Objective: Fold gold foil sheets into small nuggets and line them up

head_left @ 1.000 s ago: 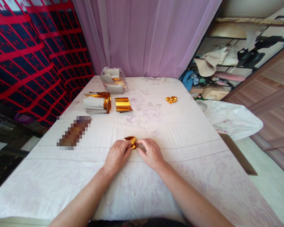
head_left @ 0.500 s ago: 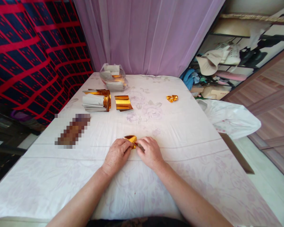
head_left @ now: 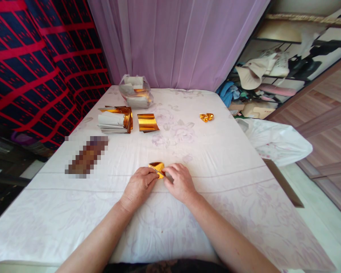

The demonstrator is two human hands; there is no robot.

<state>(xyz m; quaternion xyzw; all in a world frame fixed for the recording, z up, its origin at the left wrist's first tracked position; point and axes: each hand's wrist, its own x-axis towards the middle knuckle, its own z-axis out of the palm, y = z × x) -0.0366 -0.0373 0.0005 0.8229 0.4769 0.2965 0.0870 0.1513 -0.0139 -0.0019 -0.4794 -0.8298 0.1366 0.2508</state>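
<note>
A small sheet of gold foil paper [head_left: 157, 167], partly folded, lies between my hands on the table. My left hand [head_left: 140, 185] is closed on its left lower edge, thumb and fingers together. From the other side my right hand [head_left: 180, 182] pinches the right edge with thumb and forefinger. A few flat gold foil sheets [head_left: 147, 122] rest farther up, beside a thick stack of foil paper [head_left: 115, 120] with pale backs. At the right sits a folded gold foil piece [head_left: 206, 117].
A clear plastic bag [head_left: 136, 93] holding more paper stands at the table's far edge. A blurred-out brownish item [head_left: 88, 157] lies on the left of the flowered tablecloth [head_left: 230, 220]. Right of the table are a white plastic bag [head_left: 281, 142] and cluttered shelves.
The foil between my hands shows a bit more of its folded face, with a diagonal crease clearer. Both hands stay almost in place; the view has shifted slightly.
</note>
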